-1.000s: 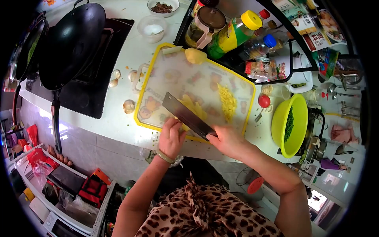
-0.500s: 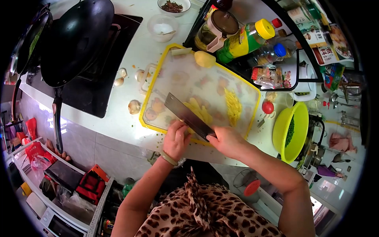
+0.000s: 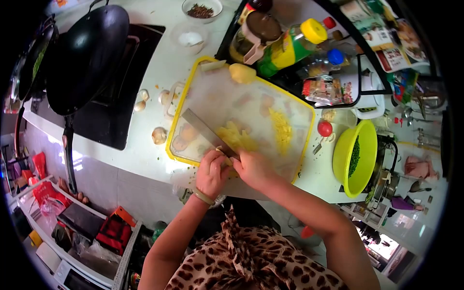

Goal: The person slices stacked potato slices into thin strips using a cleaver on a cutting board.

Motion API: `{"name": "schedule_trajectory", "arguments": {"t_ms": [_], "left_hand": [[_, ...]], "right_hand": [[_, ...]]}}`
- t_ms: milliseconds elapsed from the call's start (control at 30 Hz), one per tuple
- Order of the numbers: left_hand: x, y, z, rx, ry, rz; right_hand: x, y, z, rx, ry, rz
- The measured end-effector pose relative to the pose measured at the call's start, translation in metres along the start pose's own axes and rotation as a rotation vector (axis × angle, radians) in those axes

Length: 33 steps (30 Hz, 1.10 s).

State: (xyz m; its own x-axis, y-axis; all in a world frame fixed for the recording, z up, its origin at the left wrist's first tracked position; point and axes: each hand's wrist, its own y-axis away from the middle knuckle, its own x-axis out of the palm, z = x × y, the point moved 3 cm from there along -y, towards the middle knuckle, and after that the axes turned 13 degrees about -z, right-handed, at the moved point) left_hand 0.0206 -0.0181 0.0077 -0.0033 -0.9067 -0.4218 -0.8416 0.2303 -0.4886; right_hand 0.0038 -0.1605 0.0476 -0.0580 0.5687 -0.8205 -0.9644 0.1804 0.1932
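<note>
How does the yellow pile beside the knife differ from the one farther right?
The near pile looks like broader slices; the farther pile finer strips. The near pile lies beside the knife; the farther pile lies apart from it. Both are yellow, on the cutting board.

Single wide head view, facing forward and steeply down, cutting board (image 3: 212, 94) near below.

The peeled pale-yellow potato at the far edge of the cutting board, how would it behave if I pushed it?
The peeled pale-yellow potato would probably roll or rock, given its rounded sides. Its skinless surface may be slippery. It looks thick and solid, so likely firm, not floppy.
</note>
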Motion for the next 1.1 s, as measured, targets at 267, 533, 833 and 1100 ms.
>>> {"name": "schedule_trajectory", "arguments": {"t_ms": [267,533,833,1100], "left_hand": [[0.000,0.005,0.000,-0.002,-0.028,-0.008],[-0.001,0.003,-0.002,-0.016,-0.070,0.007],[0.000,0.006,0.001,-0.017,-0.073,0.000],[0.000,0.007,0.004,-0.004,-0.024,0.011]], "right_hand": [[-0.056,0.003,-0.003,0.142,-0.064,0.107],[-0.060,0.021,-0.007,0.130,0.054,0.220],[-0.050,0.023,-0.016,0.182,0.042,0.267],[-0.054,0.012,-0.006,0.249,0.014,0.335]]}}
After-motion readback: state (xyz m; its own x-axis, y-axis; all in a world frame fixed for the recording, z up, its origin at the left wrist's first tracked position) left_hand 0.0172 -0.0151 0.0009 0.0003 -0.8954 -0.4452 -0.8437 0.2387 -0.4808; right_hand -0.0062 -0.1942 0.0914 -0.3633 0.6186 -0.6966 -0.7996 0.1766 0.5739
